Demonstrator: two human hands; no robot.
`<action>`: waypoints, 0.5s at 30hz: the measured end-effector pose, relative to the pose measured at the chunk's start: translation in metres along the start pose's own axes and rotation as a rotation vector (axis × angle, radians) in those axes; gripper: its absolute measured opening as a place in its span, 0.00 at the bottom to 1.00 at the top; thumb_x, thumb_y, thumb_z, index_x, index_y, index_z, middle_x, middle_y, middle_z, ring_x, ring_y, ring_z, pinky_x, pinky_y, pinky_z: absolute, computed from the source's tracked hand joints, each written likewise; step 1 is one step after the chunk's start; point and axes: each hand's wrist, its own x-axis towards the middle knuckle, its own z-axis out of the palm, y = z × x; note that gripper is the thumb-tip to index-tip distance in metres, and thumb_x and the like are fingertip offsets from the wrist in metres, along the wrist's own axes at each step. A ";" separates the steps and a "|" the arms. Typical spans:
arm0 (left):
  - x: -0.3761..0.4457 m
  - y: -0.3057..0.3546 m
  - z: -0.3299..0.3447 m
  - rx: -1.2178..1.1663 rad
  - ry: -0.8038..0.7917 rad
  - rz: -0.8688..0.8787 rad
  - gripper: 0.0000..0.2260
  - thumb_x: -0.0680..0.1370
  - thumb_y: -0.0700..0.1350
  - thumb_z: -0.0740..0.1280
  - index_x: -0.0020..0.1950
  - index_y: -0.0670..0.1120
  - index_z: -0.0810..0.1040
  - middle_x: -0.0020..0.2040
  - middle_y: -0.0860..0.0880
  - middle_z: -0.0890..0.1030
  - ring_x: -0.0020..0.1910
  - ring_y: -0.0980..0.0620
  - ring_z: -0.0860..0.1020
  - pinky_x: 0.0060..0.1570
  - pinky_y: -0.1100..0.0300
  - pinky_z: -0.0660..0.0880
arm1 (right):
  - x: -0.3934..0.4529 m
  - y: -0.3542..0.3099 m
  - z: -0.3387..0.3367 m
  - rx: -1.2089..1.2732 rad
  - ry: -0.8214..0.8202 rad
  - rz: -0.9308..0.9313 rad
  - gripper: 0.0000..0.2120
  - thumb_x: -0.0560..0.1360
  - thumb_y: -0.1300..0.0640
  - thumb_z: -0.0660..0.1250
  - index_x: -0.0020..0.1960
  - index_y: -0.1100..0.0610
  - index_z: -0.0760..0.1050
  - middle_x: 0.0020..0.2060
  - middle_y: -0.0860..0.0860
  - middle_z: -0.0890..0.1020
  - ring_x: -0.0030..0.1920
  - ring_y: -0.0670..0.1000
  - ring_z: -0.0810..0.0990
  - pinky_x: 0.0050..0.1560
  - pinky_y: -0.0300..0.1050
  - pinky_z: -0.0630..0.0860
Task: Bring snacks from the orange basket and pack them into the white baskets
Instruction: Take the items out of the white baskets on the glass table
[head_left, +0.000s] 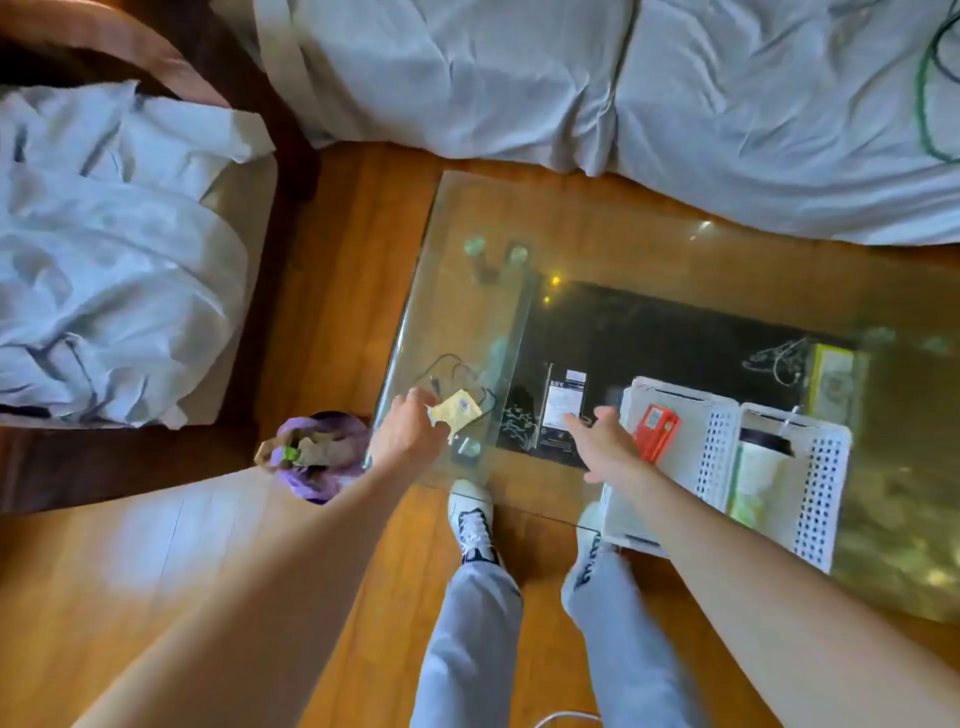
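Mid-carry: snack packet over the glass worktop (649, 249), heading for the white baskets (711, 447).
Orange basket was not in view. Left hand (408, 434) pinched a yellow snack packet (460, 410), arm outstretched; right hand (605, 441) hung released beside the near basket holding a red box (657, 431). Next move likely: drop the packet in.

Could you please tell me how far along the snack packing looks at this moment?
Partly done. One white basket already holds a red box, and the other basket holds a pale green pack. In hand: the left hand pinches a yellow packet over the glass table, while the right hand is open, empty, beside the baskets. Left: packing that packet; the orange basket is out of view.
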 end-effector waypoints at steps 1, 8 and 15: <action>0.010 0.000 0.005 0.009 -0.002 -0.001 0.17 0.76 0.50 0.69 0.64 0.53 0.72 0.62 0.49 0.76 0.57 0.46 0.78 0.52 0.51 0.77 | 0.009 -0.003 0.008 -0.023 0.034 0.004 0.34 0.79 0.41 0.64 0.77 0.56 0.57 0.71 0.56 0.70 0.61 0.62 0.77 0.53 0.58 0.82; 0.071 -0.003 0.067 0.049 0.011 -0.089 0.23 0.74 0.49 0.71 0.67 0.51 0.69 0.63 0.47 0.73 0.62 0.44 0.73 0.48 0.51 0.72 | 0.075 -0.014 0.041 -0.177 0.203 0.054 0.45 0.73 0.38 0.72 0.77 0.61 0.54 0.73 0.59 0.66 0.71 0.62 0.70 0.64 0.57 0.71; 0.094 0.004 0.117 0.145 0.039 -0.094 0.29 0.76 0.48 0.70 0.73 0.48 0.61 0.66 0.44 0.68 0.65 0.42 0.68 0.58 0.48 0.73 | 0.099 -0.006 0.052 -0.212 0.206 0.089 0.36 0.71 0.48 0.78 0.67 0.61 0.62 0.66 0.60 0.75 0.63 0.64 0.77 0.59 0.59 0.77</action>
